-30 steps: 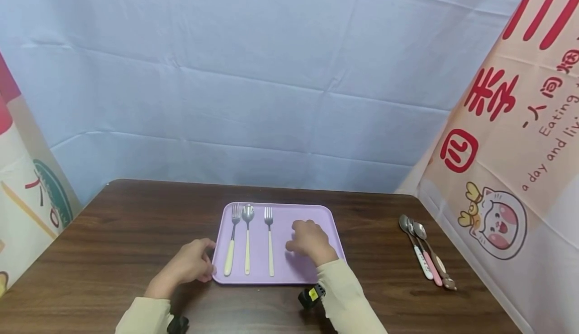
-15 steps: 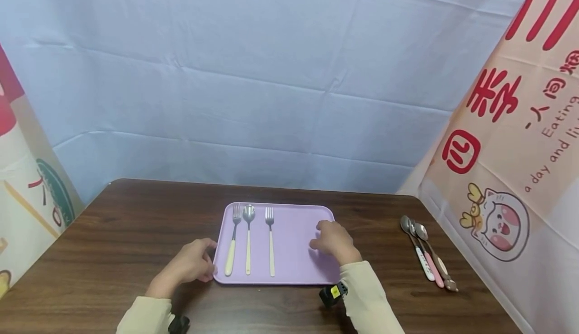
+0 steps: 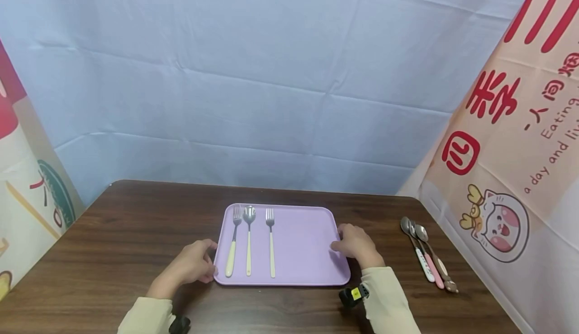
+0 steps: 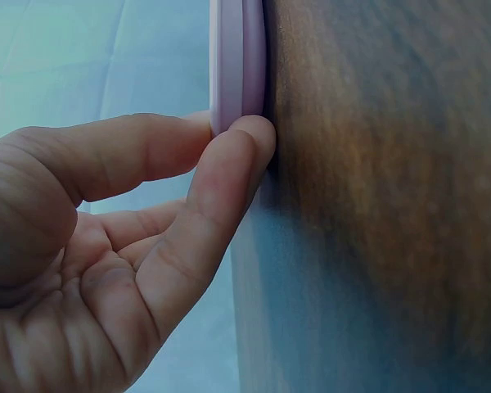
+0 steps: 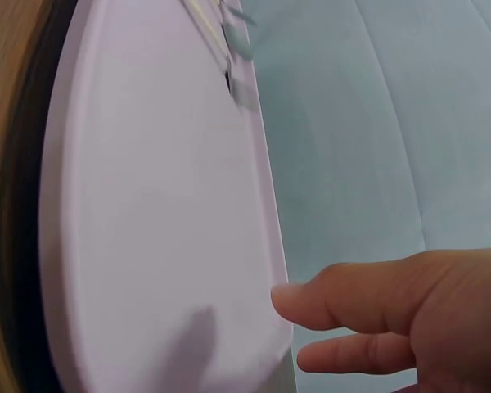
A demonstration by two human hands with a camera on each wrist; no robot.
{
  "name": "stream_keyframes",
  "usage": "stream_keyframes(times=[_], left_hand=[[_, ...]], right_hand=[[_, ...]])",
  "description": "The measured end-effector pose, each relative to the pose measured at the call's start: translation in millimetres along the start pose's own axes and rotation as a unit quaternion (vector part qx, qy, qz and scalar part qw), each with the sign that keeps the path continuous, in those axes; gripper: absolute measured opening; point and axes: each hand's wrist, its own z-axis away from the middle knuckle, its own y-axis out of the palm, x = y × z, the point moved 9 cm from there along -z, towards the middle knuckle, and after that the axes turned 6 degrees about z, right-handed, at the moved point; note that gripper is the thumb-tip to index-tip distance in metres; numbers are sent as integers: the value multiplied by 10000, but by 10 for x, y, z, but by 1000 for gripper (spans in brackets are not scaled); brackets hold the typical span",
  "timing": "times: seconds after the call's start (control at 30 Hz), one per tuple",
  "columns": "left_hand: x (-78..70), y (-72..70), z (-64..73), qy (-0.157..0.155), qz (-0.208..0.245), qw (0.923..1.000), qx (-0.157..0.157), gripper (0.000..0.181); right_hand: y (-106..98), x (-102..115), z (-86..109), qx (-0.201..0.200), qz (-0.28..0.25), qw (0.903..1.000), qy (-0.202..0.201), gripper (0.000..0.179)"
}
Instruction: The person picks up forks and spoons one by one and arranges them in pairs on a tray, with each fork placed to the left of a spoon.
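Note:
A purple rectangular tray (image 3: 307, 253) lies flat on the table. Toward its left side are a fork (image 3: 231, 258), a spoon (image 3: 248, 253) and a second fork (image 3: 272, 256), all with cream handles and lying roughly parallel. My left hand (image 3: 192, 263) pinches the tray's left rim; the left wrist view has the thumb and a finger on either side of that rim (image 4: 229, 65). At the right rim is my right hand (image 3: 359, 246), fingers relaxed. In the right wrist view, its thumb (image 5: 335, 299) overlaps the rim and the other fingers are outside it; contact cannot be told.
Several utensils lie bunched on the table's right side: a white-handled spoon (image 3: 425, 263), a pink-handled utensil (image 3: 436, 272) and a brown-handled spoon (image 3: 442, 267). The wooden table (image 3: 122, 233) has pale blue cloth (image 3: 271, 97) behind it and a printed cloth (image 3: 497, 198) on the right.
My right hand has moved right, from above the tray's bare right part to its right rim. The left hand stays at the left rim; the cutlery keeps its place on the tray.

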Motion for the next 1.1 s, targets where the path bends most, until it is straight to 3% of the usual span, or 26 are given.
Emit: stream_keyframes(times=[0.47,1.1], left_hand=[[3,-10,12,76,17,10000,20,47],[6,4,3,47,-7,10000,-30,47]], right_hand=[[-65,-531,20,207,95,9984,521,50],[-101,-1042,130,182,452,9956,796,49]])
